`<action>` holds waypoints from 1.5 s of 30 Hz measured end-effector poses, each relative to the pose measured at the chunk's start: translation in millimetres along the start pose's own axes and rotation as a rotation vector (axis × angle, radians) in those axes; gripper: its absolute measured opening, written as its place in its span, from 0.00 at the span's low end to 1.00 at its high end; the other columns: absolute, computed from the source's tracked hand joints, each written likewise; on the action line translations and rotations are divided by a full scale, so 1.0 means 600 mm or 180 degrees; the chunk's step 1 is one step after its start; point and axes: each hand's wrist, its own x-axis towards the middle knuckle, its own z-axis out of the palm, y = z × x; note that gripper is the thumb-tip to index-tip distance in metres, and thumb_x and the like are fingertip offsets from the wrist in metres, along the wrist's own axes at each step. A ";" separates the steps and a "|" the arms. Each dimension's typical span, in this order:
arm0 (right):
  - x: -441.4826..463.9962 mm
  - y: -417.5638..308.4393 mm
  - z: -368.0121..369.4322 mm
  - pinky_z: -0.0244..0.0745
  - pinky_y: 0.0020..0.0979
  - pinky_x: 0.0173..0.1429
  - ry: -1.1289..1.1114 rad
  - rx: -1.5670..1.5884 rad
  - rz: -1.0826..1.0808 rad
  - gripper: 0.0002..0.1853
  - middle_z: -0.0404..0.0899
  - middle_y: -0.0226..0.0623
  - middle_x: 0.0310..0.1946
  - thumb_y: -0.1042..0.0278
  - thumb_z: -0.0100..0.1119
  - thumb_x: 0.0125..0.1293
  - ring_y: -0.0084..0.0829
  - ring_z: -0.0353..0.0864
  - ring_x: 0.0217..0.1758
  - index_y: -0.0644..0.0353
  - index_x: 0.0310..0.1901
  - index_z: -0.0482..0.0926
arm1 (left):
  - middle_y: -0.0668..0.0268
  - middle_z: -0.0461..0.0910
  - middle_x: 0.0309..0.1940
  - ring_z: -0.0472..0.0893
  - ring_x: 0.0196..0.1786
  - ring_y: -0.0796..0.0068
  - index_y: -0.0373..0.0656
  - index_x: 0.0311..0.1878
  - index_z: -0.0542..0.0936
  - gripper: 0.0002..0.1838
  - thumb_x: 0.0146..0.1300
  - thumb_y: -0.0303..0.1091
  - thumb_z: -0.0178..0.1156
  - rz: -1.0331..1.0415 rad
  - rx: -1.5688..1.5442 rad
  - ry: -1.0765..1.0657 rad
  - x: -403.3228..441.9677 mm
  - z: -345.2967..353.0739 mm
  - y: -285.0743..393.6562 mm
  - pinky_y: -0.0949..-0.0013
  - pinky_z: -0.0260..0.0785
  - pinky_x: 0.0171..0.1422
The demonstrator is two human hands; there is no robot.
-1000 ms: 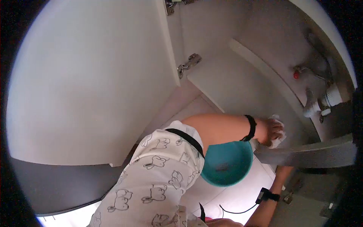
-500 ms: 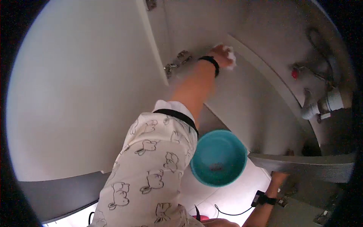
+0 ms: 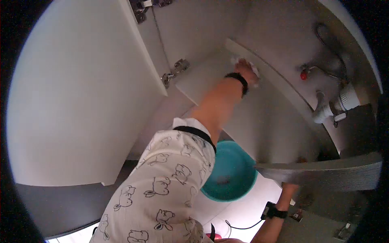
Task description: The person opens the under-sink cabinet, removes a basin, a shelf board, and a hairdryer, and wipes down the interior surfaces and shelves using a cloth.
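My left hand (image 3: 246,69) reaches deep into an open cabinet and presses a white cloth (image 3: 254,69) on the cabinet's inner panel (image 3: 259,117), beside a raised ledge. Its fingers are closed on the cloth, which is bunched and partly hidden. A black band circles that wrist, and the sleeve has rabbit drawings. At lower right, my right hand (image 3: 289,188) grips the cabinet edge (image 3: 320,175). Most of its fingers are hidden behind the edge, with what look like fingertips showing on the inner side. A strapped device sits on that wrist.
Below my left forearm a teal basin (image 3: 233,174) stands on the pale floor, with something small and dark at its bottom. A white cabinet door (image 3: 81,97) hangs open at left on metal hinges (image 3: 174,73). A white drain pipe (image 3: 334,107) and a hose with a red fitting (image 3: 303,75) are at right.
My left hand has slid slightly right and down along the panel with the cloth. The view has shifted, showing more of the hinges and panel. My right hand stays at the cabinet edge.
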 end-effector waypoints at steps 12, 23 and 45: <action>0.000 -0.006 -0.014 0.57 0.37 0.62 -0.0433 -0.0269 0.0271 0.27 0.66 0.51 0.56 0.69 0.54 0.54 0.45 0.63 0.60 0.64 0.57 0.65 | 0.51 0.62 0.58 0.61 0.63 0.52 0.41 0.59 0.65 0.33 0.51 0.48 0.55 0.2449 -0.0897 0.0898 -0.065 0.199 0.339 0.57 0.54 0.66; 0.005 0.019 0.014 0.58 0.38 0.62 -0.0029 -0.0089 0.0207 0.26 0.67 0.52 0.55 0.69 0.54 0.53 0.45 0.64 0.59 0.64 0.56 0.66 | 0.56 0.66 0.57 0.66 0.59 0.54 0.51 0.59 0.67 0.30 0.51 0.49 0.54 0.1647 -0.0876 0.0471 -0.037 0.069 0.012 0.56 0.59 0.63; -0.002 0.042 0.038 0.60 0.40 0.60 0.0144 0.0090 0.0126 0.25 0.69 0.52 0.52 0.69 0.54 0.52 0.47 0.67 0.57 0.64 0.54 0.68 | 0.56 0.57 0.64 0.58 0.65 0.59 0.39 0.57 0.67 0.25 0.56 0.38 0.49 0.1181 -0.0627 0.0711 -0.006 0.087 -0.005 0.62 0.51 0.68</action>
